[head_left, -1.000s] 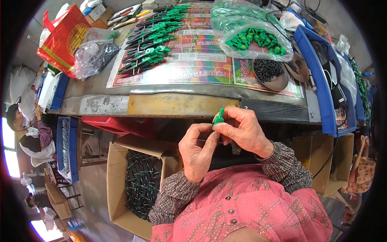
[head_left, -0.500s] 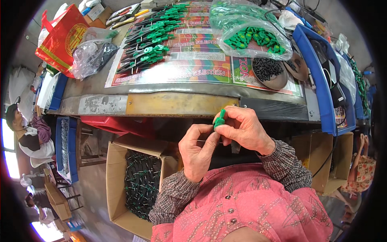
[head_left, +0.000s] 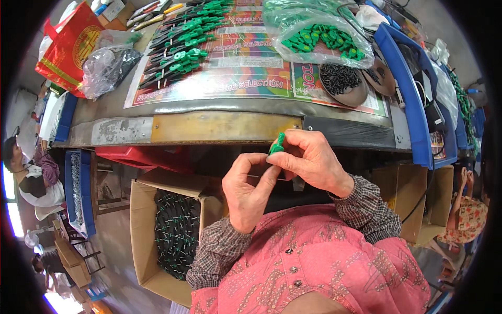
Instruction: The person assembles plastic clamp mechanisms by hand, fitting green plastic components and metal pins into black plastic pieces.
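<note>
Head view: right hand [head_left: 311, 159] pinches green piece [head_left: 278, 145] near table [head_left: 99, 105] front edge, base hidden; left hand [head_left: 248, 192] hold unclear. Bowl [head_left: 356, 98] near front-right corner: black bits [head_left: 339, 78]; bag [head_left: 295, 62] behind: green parts [head_left: 337, 41].

Near the table [head_left: 225, 128], the right hand [head_left: 311, 159] was pinched, fingers curled. The left hand [head_left: 248, 191], slightly farther from it, had fingers bent toward the thumb. Both forearms [head_left: 222, 256] angled tableward.
</note>
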